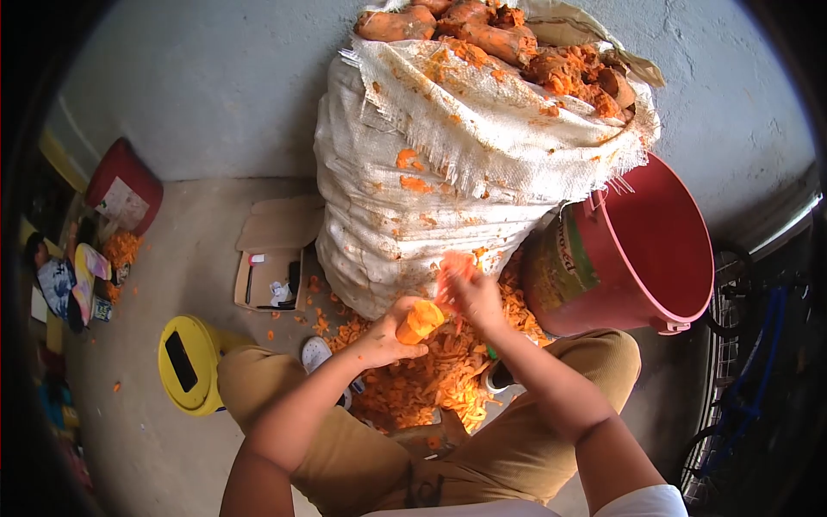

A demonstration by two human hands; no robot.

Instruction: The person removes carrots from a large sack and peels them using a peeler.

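Observation:
My left hand [386, 339] is wrapped around a peeled orange root vegetable [420, 321], its cut end facing up and right. Just to the right, my right hand [474, 297] has its fingers curled and is smeared by motion. A blurred reddish-orange shape [451, 274] shows at its fingers; what it is I cannot make out. Below both hands, a heap of orange peelings [431, 379] covers the floor between my legs. Behind the hands stands a bulging white woven sack [388, 198], with large orange-brown vegetables [495, 39], some broken, at its open top.
At the right, a large red bucket [620, 284] leans against the sack. A yellow container [185, 370] stands by my left knee. Beyond it lies an open cardboard box [245, 284] with small items. A person [65, 276] sits at the far left near a red tub [129, 185].

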